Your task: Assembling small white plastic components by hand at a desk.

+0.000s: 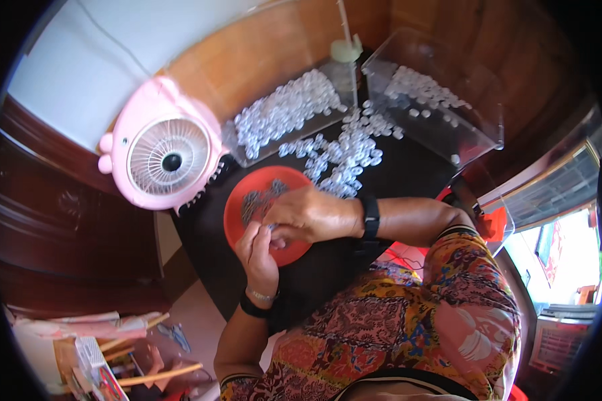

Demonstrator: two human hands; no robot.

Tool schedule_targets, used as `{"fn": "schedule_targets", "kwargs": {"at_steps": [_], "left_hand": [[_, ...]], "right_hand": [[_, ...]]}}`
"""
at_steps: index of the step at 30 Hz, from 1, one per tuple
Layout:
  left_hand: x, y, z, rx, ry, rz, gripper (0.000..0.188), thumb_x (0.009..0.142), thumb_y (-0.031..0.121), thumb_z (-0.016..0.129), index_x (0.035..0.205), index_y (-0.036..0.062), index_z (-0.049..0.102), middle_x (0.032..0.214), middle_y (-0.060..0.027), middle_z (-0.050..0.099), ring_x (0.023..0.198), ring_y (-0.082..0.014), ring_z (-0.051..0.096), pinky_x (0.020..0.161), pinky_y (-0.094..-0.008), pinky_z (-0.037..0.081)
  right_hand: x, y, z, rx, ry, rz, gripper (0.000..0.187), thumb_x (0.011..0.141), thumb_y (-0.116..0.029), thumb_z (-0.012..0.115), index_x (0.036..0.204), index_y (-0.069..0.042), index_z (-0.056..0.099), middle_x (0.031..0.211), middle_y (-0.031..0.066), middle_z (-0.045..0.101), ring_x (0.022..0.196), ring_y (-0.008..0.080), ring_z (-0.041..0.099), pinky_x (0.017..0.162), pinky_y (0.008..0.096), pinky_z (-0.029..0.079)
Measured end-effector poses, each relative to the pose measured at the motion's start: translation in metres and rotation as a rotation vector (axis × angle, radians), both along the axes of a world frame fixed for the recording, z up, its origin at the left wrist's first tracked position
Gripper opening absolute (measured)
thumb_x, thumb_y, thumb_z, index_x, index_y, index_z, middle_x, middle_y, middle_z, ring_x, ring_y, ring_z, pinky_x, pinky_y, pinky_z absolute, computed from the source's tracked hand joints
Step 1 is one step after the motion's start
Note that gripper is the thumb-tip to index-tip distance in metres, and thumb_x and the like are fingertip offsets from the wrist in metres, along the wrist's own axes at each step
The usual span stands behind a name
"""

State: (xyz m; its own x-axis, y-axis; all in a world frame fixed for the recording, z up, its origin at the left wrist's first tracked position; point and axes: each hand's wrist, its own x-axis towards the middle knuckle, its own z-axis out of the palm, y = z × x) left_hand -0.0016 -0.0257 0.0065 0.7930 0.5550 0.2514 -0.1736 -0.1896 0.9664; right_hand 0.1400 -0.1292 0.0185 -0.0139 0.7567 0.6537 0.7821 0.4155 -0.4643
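Observation:
Over the near side of an orange-red round plate (233, 224), my two hands meet with their fingertips together. My left hand (257, 260), below on the left, is closed in a pinch. Reaching in from the right, my right hand (311, 212) is closed as well, its fingers bent against those of the left. Something small and pale shows between the fingertips, too small to name. Small grey metal-looking pieces (253, 202) lie heaped in the plate, partly covered by my right hand. Just beyond the plate, clear oval plastic pieces (344, 160) lie scattered on the black tabletop (204, 247).
A clear bin (247, 160) of similar plastic pieces stands at the back. Another clear bin (478, 144), tilted, holds more at the back right. A pink animal-shaped fan (201, 113) stands left of the plate. Sticks and boxes (93, 357) sit low at the left.

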Motion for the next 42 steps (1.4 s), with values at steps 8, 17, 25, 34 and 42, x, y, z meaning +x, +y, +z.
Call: {"fn": "schedule_targets", "kwargs": {"at_steps": [8, 17, 25, 34, 42], "left_hand": [[-0.007, -0.004, 0.003, -0.008, -0.053, 0.004, 0.027, 0.093, 0.014, 0.046, 0.072, -0.0014, 0.053, 0.063, -0.0068, 0.058, 0.056, -0.0116, 0.053, 0.055, -0.0238, 0.041], [-0.011, -0.001, 0.003, 0.06, -0.133, 0.012, 0.03, 0.094, 0.021, 0.041, 0.08, -0.0007, 0.057, 0.064, -0.005, 0.057, 0.057, -0.0109, 0.051, 0.055, -0.0231, 0.037], [-0.001, 0.016, 0.0, -0.124, -0.12, 0.015, 0.026, 0.095, 0.019, 0.046, 0.081, 0.0011, 0.06, 0.062, -0.0025, 0.057, 0.055, -0.0101, 0.052, 0.053, -0.0222, 0.037], [-0.001, 0.018, -0.006, -0.175, -0.094, -0.014, 0.025, 0.094, 0.019, 0.047, 0.08, 0.0028, 0.06, 0.06, -0.0018, 0.056, 0.055, -0.0093, 0.052, 0.051, -0.021, 0.036], [0.004, 0.022, -0.01, -0.232, -0.041, -0.014, 0.023, 0.093, 0.018, 0.047, 0.079, 0.0036, 0.06, 0.061, -0.0015, 0.056, 0.054, -0.0086, 0.051, 0.05, -0.0206, 0.036]], "right_hand": [[-0.012, -0.005, 0.012, 0.0, -0.059, -0.023, 0.021, 0.081, -0.016, 0.069, 0.094, -0.003, 0.059, 0.084, 0.0104, 0.061, 0.078, 0.0302, 0.063, 0.068, 0.0383, 0.051], [0.022, -0.052, 0.099, 0.28, -0.501, -0.464, 0.013, 0.078, -0.009, 0.07, 0.09, -0.009, 0.065, 0.082, 0.0058, 0.064, 0.072, 0.0247, 0.064, 0.061, 0.0338, 0.053], [0.11, -0.114, 0.13, 0.352, -0.517, -1.275, 0.029, 0.08, -0.015, 0.068, 0.108, -0.007, 0.066, 0.11, 0.0116, 0.063, 0.098, 0.0323, 0.059, 0.082, 0.039, 0.05], [0.078, -0.037, 0.008, -0.323, -0.303, -0.475, 0.018, 0.077, -0.017, 0.069, 0.093, -0.008, 0.068, 0.092, 0.0103, 0.065, 0.091, 0.0306, 0.061, 0.079, 0.0388, 0.05], [0.084, -0.003, -0.028, -0.608, -0.593, -0.578, 0.014, 0.078, -0.021, 0.062, 0.084, -0.01, 0.068, 0.088, 0.0096, 0.062, 0.087, 0.0314, 0.062, 0.075, 0.0414, 0.051]]}}
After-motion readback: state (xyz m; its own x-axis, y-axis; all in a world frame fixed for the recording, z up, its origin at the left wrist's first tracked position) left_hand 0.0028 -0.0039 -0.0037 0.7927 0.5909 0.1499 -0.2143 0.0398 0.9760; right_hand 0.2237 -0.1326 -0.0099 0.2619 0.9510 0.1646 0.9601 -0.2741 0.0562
